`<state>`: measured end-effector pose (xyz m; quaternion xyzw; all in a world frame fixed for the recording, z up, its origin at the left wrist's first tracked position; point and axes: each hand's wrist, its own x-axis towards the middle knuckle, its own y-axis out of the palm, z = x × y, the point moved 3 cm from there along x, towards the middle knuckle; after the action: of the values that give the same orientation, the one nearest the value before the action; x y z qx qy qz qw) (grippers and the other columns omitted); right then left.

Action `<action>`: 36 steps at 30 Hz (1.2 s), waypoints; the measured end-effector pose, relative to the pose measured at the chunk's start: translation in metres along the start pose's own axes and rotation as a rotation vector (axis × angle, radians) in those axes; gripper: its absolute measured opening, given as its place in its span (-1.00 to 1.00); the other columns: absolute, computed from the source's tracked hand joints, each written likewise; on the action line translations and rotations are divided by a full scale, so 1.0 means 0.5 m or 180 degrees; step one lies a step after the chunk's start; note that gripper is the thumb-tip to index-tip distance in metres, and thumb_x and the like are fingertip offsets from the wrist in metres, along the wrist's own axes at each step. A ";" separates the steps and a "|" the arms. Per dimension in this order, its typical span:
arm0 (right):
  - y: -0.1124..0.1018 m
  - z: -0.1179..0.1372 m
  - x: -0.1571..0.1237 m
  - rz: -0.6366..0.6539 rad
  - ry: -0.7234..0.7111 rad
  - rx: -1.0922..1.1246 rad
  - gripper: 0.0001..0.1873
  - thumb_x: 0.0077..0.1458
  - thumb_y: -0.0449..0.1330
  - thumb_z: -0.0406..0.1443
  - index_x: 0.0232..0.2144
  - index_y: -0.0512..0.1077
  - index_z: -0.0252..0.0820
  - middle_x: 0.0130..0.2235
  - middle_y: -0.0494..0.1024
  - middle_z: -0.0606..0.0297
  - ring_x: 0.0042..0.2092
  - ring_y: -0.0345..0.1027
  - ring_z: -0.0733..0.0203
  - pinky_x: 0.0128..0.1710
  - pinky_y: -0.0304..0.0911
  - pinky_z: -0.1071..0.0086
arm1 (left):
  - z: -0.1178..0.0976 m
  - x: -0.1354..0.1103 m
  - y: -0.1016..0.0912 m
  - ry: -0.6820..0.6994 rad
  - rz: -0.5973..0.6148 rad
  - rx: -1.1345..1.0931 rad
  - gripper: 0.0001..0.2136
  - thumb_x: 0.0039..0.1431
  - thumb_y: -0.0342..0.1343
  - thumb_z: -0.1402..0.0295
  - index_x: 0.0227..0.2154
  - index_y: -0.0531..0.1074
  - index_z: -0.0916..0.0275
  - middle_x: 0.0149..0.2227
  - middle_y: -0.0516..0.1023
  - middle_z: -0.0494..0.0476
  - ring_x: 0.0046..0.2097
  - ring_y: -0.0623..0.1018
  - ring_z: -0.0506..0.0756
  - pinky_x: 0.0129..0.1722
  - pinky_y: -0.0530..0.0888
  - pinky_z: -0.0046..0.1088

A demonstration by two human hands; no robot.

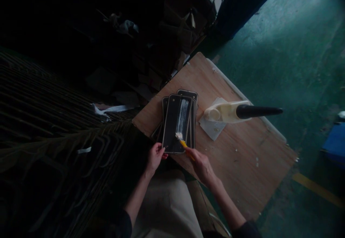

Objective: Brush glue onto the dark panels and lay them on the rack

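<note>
A dark rectangular panel with rounded corners and a pale edge tops a small stack of similar panels. White streaks of a wet-looking coating run down its right half. My left hand pinches the panel's near left corner between thumb and fingers. In my right hand is a brush with a yellow handle, my fingers closed round it. Its white-loaded bristles touch the panel at the lower end of the streaks.
The stack lies on a wooden board tabletop. To its right stands a cream bottle with a long black nozzle, beside a pale sheet. Dark racks of similar outlines fill the left. A blue object is on the green floor.
</note>
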<state>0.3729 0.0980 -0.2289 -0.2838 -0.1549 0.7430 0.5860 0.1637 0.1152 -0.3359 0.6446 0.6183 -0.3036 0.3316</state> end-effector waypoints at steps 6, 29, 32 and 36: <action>0.006 0.026 -0.063 0.0401 0.0368 0.0519 -0.72 0.31 0.04 -0.27 0.04 0.36 -0.04 -0.19 0.56 0.23 -0.25 0.49 0.15 -0.30 0.40 0.36 | 0.000 0.000 -0.002 -0.0031 0.0007 -0.0030 -0.64 -0.09 0.25 0.16 -0.31 0.36 0.30 -0.46 0.54 0.05 -0.56 0.56 0.03 -0.62 0.48 -0.53; -0.032 0.009 0.272 -0.0561 -0.0599 -0.0377 -0.72 0.34 0.01 -0.30 0.06 0.34 -0.17 -0.10 0.53 0.15 -0.15 0.46 0.15 -0.18 0.37 0.35 | 0.014 0.006 -0.010 -0.0015 -0.0006 -0.0126 -0.70 0.00 0.20 0.24 -0.26 0.40 0.34 -0.48 0.54 0.05 -0.52 0.58 0.04 -0.58 0.53 -0.52; -0.004 0.011 0.214 -0.0169 -0.0531 -0.0285 -0.72 0.35 0.00 -0.30 0.06 0.33 -0.17 -0.16 0.52 0.14 -0.20 0.46 0.16 -0.24 0.36 0.37 | 0.012 0.004 -0.011 -0.0027 -0.0036 -0.0218 -0.68 -0.02 0.23 0.23 -0.25 0.41 0.35 -0.45 0.56 0.07 -0.52 0.58 0.04 -0.58 0.53 -0.52; 0.028 0.016 0.114 0.0277 -0.0264 -0.0138 -0.72 0.34 0.01 -0.32 0.06 0.33 -0.16 -0.21 0.52 0.18 -0.24 0.45 0.18 -0.26 0.36 0.38 | 0.009 0.004 -0.011 -0.0071 -0.0061 -0.0321 -0.64 -0.04 0.26 0.21 -0.24 0.42 0.37 -0.45 0.57 0.10 -0.53 0.57 0.03 -0.58 0.53 -0.53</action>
<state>0.3485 0.1499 -0.2444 -0.2719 -0.1827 0.7754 0.5399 0.1584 0.1128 -0.3402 0.6177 0.6352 -0.2825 0.3677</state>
